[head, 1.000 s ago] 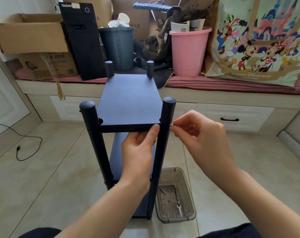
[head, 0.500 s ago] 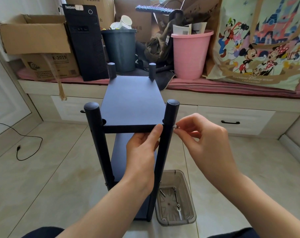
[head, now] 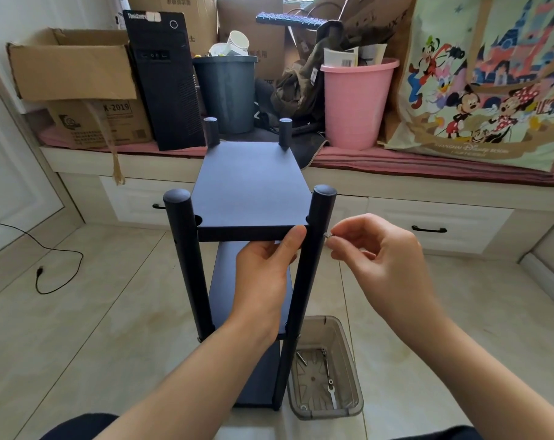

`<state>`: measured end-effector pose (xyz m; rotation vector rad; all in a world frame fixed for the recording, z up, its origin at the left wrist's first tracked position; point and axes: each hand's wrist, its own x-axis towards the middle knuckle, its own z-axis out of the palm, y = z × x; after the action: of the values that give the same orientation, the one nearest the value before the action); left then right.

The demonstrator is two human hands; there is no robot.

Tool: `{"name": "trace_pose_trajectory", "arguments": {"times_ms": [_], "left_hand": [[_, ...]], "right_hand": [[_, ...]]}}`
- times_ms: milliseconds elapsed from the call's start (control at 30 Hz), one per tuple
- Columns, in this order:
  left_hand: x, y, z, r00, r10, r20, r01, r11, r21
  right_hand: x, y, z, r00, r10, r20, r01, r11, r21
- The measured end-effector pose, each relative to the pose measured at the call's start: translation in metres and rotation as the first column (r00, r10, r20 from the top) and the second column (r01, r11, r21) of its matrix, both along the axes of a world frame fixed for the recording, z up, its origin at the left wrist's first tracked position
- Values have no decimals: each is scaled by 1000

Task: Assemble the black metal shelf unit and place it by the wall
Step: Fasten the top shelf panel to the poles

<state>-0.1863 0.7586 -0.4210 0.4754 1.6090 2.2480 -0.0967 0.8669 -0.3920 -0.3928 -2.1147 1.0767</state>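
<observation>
Both hands pinch: left hand (head: pixel 266 274) shelf (head: pixel 252 182), right hand (head: pixel 380 258) screw (head: pixel 327 235); box (head: pixel 101 122) reads "2019".

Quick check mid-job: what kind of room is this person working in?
Likely a home spare room used for storage: a cushioned window bench with drawers, piled with cardboard boxes, a computer tower and bins, over a tiled floor.

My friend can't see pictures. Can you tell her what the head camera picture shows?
A person's left hand grips the front edge of a black metal shelf unit's top shelf, while the right hand pinches a small silver screw beside the front right post. A clear plastic bin with more hardware sits on the tiled floor.
</observation>
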Motion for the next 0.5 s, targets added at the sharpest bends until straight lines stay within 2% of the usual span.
{"name": "trace_pose_trajectory", "arguments": {"times_ms": [200,400,500], "left_hand": [[-1,-1,-4,1000,-7,13,7,1000,-10],[-2,0,-2,1000,-1,15,1,1000,7],[-1,1,-3,1000,-12,3,12,1000,3]], "right_hand": [[-1,-2,-1,999,6,-33,-8,998,-68],[-1,-7,-2,998,-56,-35,61,983,176],[-3,-4,-2,999,-37,-18,37,999,36]]}}
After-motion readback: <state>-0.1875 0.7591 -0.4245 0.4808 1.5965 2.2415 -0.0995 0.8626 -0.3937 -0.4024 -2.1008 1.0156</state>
